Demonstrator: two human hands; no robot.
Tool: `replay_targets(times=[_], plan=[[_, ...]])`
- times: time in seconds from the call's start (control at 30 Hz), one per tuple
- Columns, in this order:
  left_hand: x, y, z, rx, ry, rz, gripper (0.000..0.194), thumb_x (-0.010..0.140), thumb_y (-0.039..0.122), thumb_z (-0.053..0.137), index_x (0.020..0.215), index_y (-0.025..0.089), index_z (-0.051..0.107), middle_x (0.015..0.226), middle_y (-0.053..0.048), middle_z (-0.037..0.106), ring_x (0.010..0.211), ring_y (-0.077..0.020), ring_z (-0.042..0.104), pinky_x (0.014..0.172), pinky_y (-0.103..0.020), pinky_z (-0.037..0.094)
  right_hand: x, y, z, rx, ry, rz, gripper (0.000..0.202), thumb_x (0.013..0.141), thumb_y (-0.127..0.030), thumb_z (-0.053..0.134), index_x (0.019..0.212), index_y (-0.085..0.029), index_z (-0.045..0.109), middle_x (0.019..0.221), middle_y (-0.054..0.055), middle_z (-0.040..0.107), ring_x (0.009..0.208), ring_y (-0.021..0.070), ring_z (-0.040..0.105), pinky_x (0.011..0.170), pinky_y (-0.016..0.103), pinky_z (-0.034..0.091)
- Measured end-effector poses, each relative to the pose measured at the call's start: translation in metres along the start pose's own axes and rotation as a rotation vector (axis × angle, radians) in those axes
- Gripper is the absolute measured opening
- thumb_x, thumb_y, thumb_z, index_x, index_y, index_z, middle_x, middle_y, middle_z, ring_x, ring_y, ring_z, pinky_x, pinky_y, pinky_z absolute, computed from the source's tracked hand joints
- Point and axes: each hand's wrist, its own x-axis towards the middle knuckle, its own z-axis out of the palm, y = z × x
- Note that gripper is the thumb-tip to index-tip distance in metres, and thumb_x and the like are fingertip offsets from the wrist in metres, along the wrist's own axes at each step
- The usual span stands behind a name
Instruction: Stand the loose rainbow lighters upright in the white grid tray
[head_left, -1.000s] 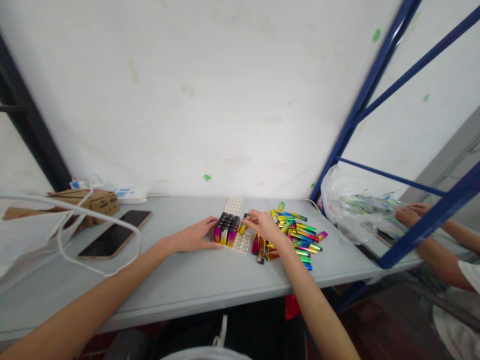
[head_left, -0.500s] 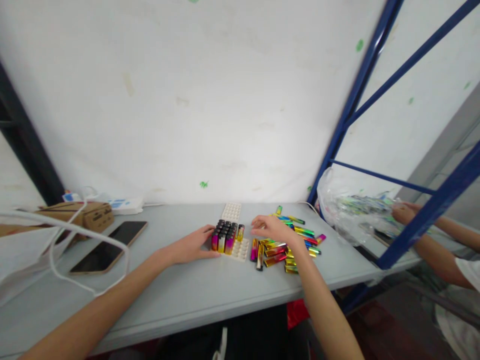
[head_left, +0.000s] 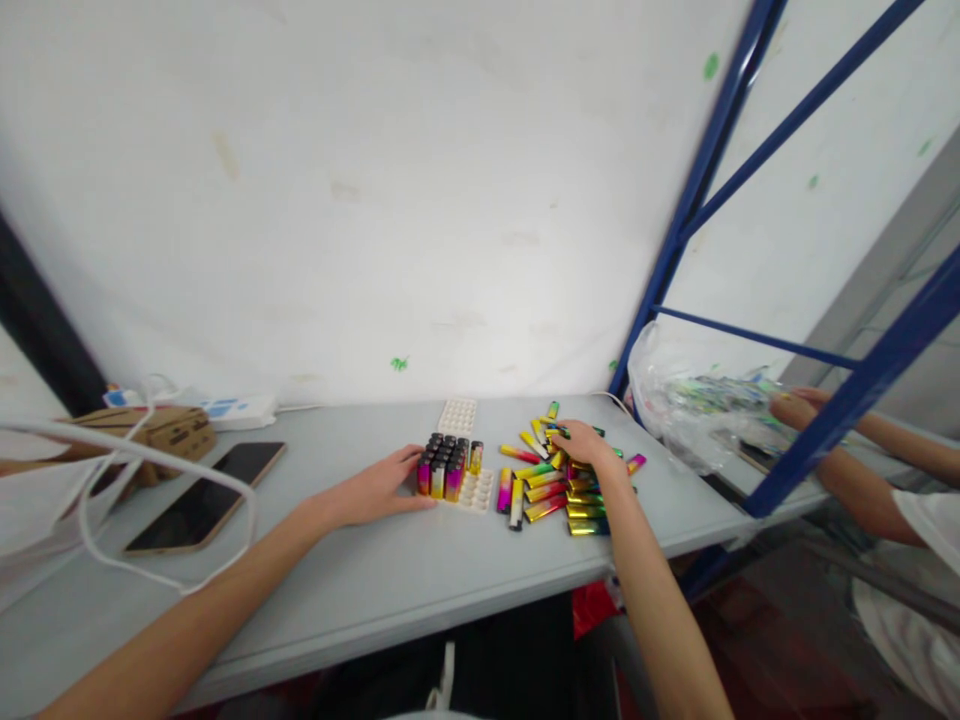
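Note:
Black-topped lighters (head_left: 442, 470) in shiny purple and gold stand upright in a pale tray (head_left: 477, 492) with round pockets. My left hand (head_left: 382, 488) lies against the left side of this block, thumb and fingers apart at its front and back corners. A lone gold lighter (head_left: 476, 457) stands at the block's right. Right of the tray, loose metallic lighters (head_left: 546, 490) in several colours lie in a pile. Over the pile's back part, my right hand (head_left: 583, 445) has its fingers bent down, closed about a lighter; the palm hides much of it.
Behind the block lies another pocketed tray piece (head_left: 457, 415). A phone (head_left: 210, 495), a white cable (head_left: 172, 460) and a cardboard box (head_left: 172, 435) are at left. A blue metal frame (head_left: 675, 230) and plastic bag (head_left: 667, 400) stand at right, near another person's hands (head_left: 799, 408).
My right hand has moved from beside the tray, away to the right, and down onto the loose lighters. My left hand stays at the block. The view has shifted slightly.

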Motion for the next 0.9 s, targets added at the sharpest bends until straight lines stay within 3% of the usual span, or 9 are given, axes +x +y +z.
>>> replay_targets(times=[0.13, 0.3, 0.47, 0.63, 0.77, 0.9], plan=[[0.000, -0.002, 0.001, 0.000, -0.002, -0.007, 0.067, 0.094, 0.065, 0.076, 0.145, 0.023, 0.066, 0.158, -0.013, 0.061, 0.145, -0.0376, 0.059, 0.131, -0.049, 0.041, 0.000, -0.005, -0.002, 0.014, 0.001, -0.024, 0.031, 0.105, -0.029, 0.064, 0.127, -0.016, 0.081, 0.133, 0.016, 0.081, 0.128, 0.0314, 0.074, 0.109, 0.034, 0.052], [0.001, -0.003, 0.001, 0.013, -0.014, -0.013, 0.068, 0.095, 0.065, 0.075, 0.146, 0.022, 0.065, 0.157, -0.015, 0.061, 0.146, -0.0381, 0.058, 0.131, -0.049, 0.040, 0.000, -0.006, -0.016, 0.009, 0.073, -0.006, 0.034, 0.110, -0.028, 0.057, 0.134, -0.017, 0.078, 0.141, 0.014, 0.078, 0.133, 0.0281, 0.071, 0.114, 0.032, 0.048], [0.001, -0.004, 0.001, 0.002, 0.001, -0.009, 0.070, 0.093, 0.068, 0.076, 0.146, 0.024, 0.065, 0.158, -0.012, 0.061, 0.146, -0.0384, 0.058, 0.131, -0.048, 0.042, 0.034, -0.008, -0.035, -0.027, 0.150, 0.149, 0.043, 0.113, -0.024, 0.043, 0.139, -0.008, 0.074, 0.141, 0.025, 0.074, 0.136, 0.0305, 0.070, 0.112, 0.035, 0.049], [0.001, -0.005, 0.002, 0.015, -0.010, -0.025, 0.070, 0.093, 0.068, 0.075, 0.145, 0.023, 0.065, 0.159, -0.013, 0.060, 0.146, -0.0384, 0.058, 0.131, -0.046, 0.041, 0.066, -0.016, -0.024, 0.001, 0.068, 0.267, 0.041, 0.101, -0.029, 0.069, 0.132, -0.004, 0.076, 0.136, 0.032, 0.075, 0.130, 0.0357, 0.073, 0.104, 0.036, 0.055], [0.000, -0.002, 0.002, 0.007, -0.008, -0.020, 0.067, 0.094, 0.062, 0.077, 0.146, 0.022, 0.064, 0.160, -0.013, 0.059, 0.147, -0.0373, 0.058, 0.132, -0.046, 0.040, 0.071, -0.025, -0.017, 0.075, 0.043, 0.263, 0.037, 0.096, -0.021, 0.071, 0.130, -0.006, 0.077, 0.134, 0.030, 0.077, 0.127, 0.0329, 0.075, 0.100, 0.033, 0.056], [0.000, 0.002, 0.002, 0.012, -0.011, -0.029, 0.069, 0.094, 0.061, 0.077, 0.147, 0.020, 0.063, 0.160, -0.015, 0.058, 0.148, -0.0376, 0.057, 0.133, -0.048, 0.038, 0.064, -0.030, -0.028, 0.208, 0.059, 0.174, 0.026, 0.099, -0.020, 0.066, 0.119, -0.009, 0.077, 0.114, 0.023, 0.084, 0.115, 0.0291, 0.080, 0.097, 0.030, 0.056]])
